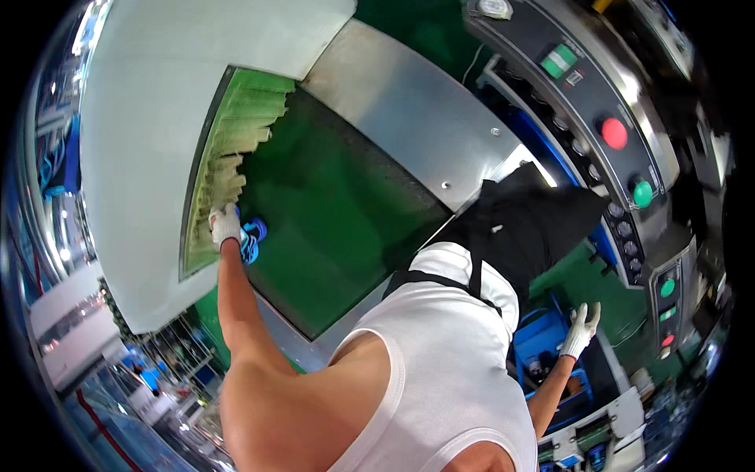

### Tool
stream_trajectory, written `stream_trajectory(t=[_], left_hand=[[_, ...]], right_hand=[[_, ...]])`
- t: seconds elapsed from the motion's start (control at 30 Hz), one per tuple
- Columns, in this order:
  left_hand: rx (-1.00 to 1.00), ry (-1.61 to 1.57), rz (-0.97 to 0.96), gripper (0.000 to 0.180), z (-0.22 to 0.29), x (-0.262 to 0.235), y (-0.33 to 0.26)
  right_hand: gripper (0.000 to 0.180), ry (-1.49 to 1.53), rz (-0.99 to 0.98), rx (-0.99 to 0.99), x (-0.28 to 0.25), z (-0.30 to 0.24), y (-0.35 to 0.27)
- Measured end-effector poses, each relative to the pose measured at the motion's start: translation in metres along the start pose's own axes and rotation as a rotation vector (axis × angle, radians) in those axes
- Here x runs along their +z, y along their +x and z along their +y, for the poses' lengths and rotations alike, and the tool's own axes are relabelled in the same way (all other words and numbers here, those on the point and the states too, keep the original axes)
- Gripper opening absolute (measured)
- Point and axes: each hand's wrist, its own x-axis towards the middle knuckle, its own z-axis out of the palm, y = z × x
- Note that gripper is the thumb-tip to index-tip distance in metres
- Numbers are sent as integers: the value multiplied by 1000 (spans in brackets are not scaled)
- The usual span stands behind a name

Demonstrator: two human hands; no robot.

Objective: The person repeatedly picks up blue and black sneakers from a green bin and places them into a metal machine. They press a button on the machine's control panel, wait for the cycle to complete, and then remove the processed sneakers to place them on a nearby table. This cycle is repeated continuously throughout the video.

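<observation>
My left hand (226, 224), in a white knitted glove, is at the ragged edge of a row of yellowish translucent strips (224, 134) that line one side of a framed opening. Its fingers look curled in, and I cannot make out what lies between them. Just beside that hand shows a blue and black item (253, 238), shaped somewhat like a shoe. My right hand (580, 330), gloved in white too, is held out at my right side. Its fingers are spread with nothing in them, close to a blue bin (543, 338) that has small items inside.
A pale machine cover (149, 157) surrounds the strips on the left, and a metal plate (409, 102) borders the opening. At the right stands a control panel (586, 94) with red and green buttons. A smaller button box (668, 303) sits below it. Green floor (338, 212) shows through the opening.
</observation>
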Motion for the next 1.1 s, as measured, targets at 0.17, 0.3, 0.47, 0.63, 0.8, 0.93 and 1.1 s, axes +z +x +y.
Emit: stream_trajectory(t=[0.17, 0.3, 0.47, 0.63, 0.8, 0.93, 1.1], left_hand=[[-272, 36, 73, 81, -114, 79, -22], [-466, -183, 81, 99, -119, 78, -29], [-462, -476, 62, 66, -144, 114, 5], [-232, -278, 75, 52, -113, 101, -49], [326, -398, 194, 27, -25, 69, -95], [740, -538, 0, 19, 106, 14, -157], [1511, -776, -137, 26, 276, -89, -271]], right_hand=[[71, -241, -125, 19, -5, -7, 42], [69, -712, -184, -107, -9, -31, 62], [65, -1050, -87, -225, 11, -91, 72], [64, -770, -229, -473, 81, -185, 12], [59, -483, -595, -615, 192, -282, -99], [83, -404, -972, -1037, 274, -310, -160], [68, -446, -635, -1201, 326, -304, -178]])
